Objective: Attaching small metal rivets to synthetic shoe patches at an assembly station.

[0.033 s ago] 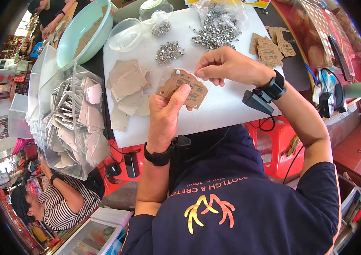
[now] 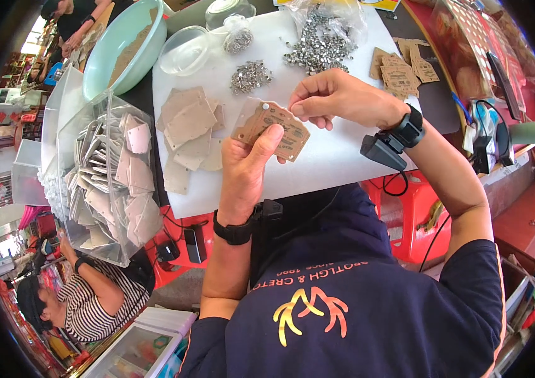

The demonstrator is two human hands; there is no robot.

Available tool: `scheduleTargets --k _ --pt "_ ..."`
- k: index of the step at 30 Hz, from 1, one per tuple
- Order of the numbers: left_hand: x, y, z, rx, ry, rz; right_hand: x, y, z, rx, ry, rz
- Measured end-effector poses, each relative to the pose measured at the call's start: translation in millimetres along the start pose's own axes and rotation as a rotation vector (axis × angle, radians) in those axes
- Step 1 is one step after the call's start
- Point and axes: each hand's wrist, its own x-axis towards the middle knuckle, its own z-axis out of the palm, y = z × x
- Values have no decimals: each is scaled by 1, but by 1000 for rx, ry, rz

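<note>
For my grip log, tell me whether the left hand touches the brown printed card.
Touching: the head view shows the left hand with its thumb across the brown printed card.

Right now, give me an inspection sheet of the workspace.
Surface: white table, grey cards piled at left.
Job's things: brown printed card in hand; metal bits heaped beyond it.
Clutter: clear container and plastic bag toward the table's far side.
Left grip: holds the card.
Right grip: fingertips together by the card's edge; anything held is too small to tell.
Cables: black cable near the right wrist device.
Surroundings: green basin upper left; person in striped top lower left.
</note>
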Motion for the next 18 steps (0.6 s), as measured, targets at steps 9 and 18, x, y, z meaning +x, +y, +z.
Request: scheduleTargets --k 9,18 --pt "3 -1 1 23 -28 2 -5 3 -1 333 -148 10" --pt "-1 3 3 66 -35 -1 -10 -4 -3 297 -160 63"
